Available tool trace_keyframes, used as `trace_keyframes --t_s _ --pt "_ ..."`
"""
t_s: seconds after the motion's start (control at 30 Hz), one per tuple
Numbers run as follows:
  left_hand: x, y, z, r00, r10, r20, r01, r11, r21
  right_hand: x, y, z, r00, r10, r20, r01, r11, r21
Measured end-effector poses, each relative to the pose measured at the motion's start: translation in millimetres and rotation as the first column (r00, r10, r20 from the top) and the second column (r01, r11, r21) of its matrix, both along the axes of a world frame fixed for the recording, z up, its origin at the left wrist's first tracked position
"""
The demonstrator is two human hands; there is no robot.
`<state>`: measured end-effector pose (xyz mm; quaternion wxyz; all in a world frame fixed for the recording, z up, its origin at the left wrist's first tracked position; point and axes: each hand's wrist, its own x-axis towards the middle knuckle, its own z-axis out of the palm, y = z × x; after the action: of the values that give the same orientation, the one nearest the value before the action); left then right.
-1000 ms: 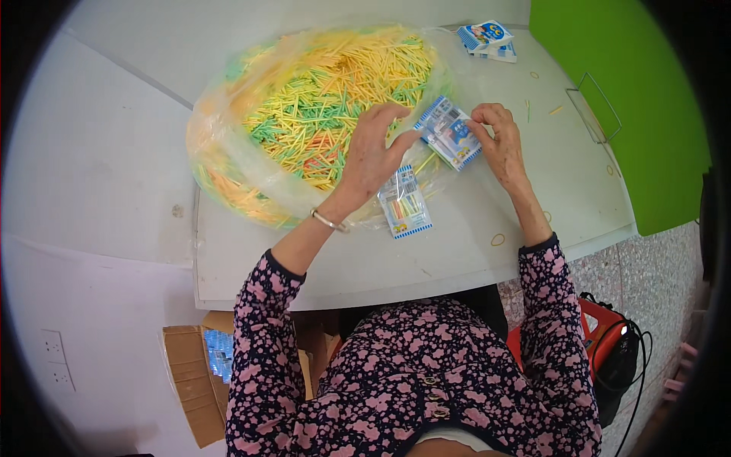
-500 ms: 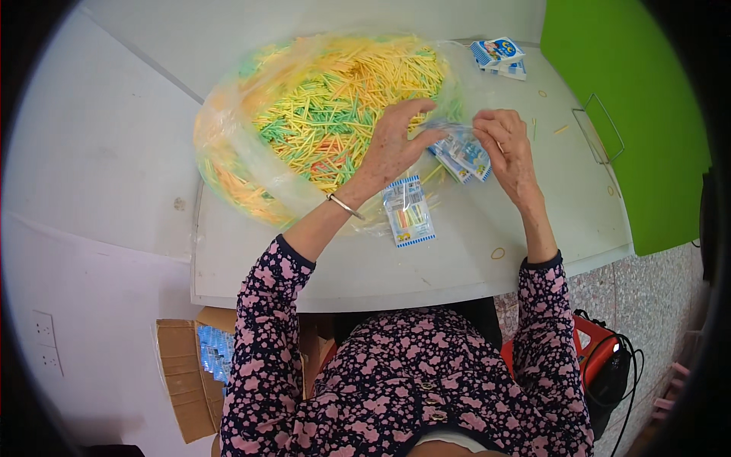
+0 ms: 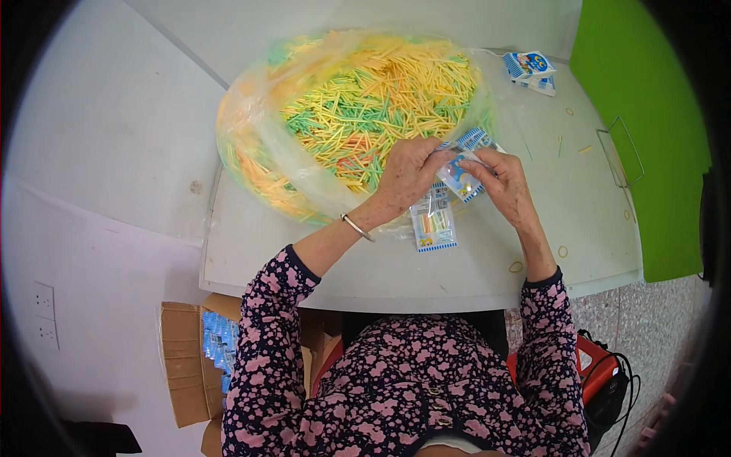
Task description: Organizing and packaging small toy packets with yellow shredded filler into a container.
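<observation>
Both hands grip a small clear plastic packet with blue print (image 3: 461, 181). My left hand (image 3: 413, 174), a silver bangle at its wrist, pinches the upper left edge. My right hand (image 3: 504, 185) has thumb and fingers closed on its right side. More blue-and-white packets (image 3: 477, 139) lie just behind it on the table. Below my left hand a packet filled with thin coloured sticks (image 3: 435, 222) lies flat. Beside and beyond that hand spreads a large clear bag (image 3: 293, 179), open at the top and full of yellow, green and orange sticks (image 3: 373, 114).
Several blue-and-white packets (image 3: 531, 71) are stacked at the far right of the grey table (image 3: 365, 282). Loose sticks (image 3: 560, 145) and rubber bands (image 3: 563, 251) lie at right, near a green panel (image 3: 640, 99) with a wire handle. A cardboard box (image 3: 185, 365) with blue packets stands lower left.
My hands have come closer together and lower, and the packet between them now hangs flat and clear to see. The whole view has shifted slightly, moving the scene rightward.
</observation>
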<state>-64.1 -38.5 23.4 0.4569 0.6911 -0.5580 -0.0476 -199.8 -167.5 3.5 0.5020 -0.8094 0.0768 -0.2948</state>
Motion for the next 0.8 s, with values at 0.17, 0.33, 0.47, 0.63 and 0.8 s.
trace_keyframes --t_s 0.17,0.33,0.47,0.63,0.8 --pt "7.3 2.9 -8.6 0.991 -0.009 0.136 0.010 1.000 -0.009 -0.3 0.8 -0.8 0.993 0.029 -0.117 -0.034 0.998 -0.045" --pt "9.4 4.5 -11.5 0.985 -0.033 0.170 0.034 0.999 -0.001 1.8 0.4 -5.8 0.994 0.056 -0.098 -0.057 0.998 -0.013" --pt "9.8 6.3 -14.7 0.970 -0.043 0.238 0.058 0.997 -0.056 3.9 1.3 -3.4 0.995 0.059 -0.076 -0.062 0.998 -0.029" --pt "7.6 6.2 -14.7 0.968 -0.039 0.246 0.059 0.996 -0.073 4.3 3.4 -4.9 0.994 0.083 -0.066 -0.066 0.970 0.233" --pt "11.4 10.2 -16.8 0.956 -0.048 0.288 0.067 0.996 -0.057 2.5 4.7 -0.8 0.980 0.148 -0.136 -0.117 0.970 0.214"
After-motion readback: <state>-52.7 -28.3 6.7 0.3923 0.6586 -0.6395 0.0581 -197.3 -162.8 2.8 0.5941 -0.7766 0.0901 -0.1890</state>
